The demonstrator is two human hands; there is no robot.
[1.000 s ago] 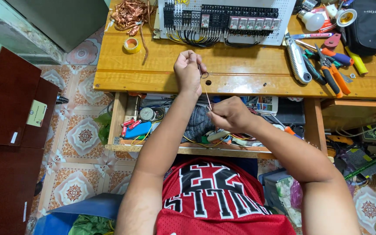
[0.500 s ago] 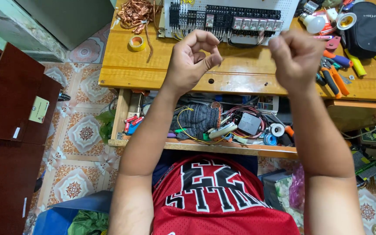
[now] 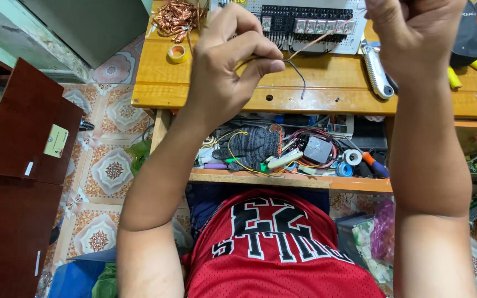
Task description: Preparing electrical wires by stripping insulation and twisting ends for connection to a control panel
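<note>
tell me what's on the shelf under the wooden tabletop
On the shelf: a dark knit glove, yellow and red wires, a grey box, tape rolls. The forearms and tabletop hide its ends and back.

Tabletop [image 3: 332, 88]: terminal panel [image 3: 310, 22] at far edge, wire scrap pile [image 3: 175, 16] to its left w/ tape roll [image 3: 178, 53] just near of it; pliers [image 3: 376, 69] right of panel. Shelf [image 3: 282, 179] under tabletop holds glove [image 3: 252, 146], small tape rolls [image 3: 351, 157] to its right. Cabinet [image 3: 17, 143] far left on floor.

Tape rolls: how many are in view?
3: a yellow tape roll on the wooden bench top, a white roll and a blue roll on the lower shelf; clutter may hide others.
</note>
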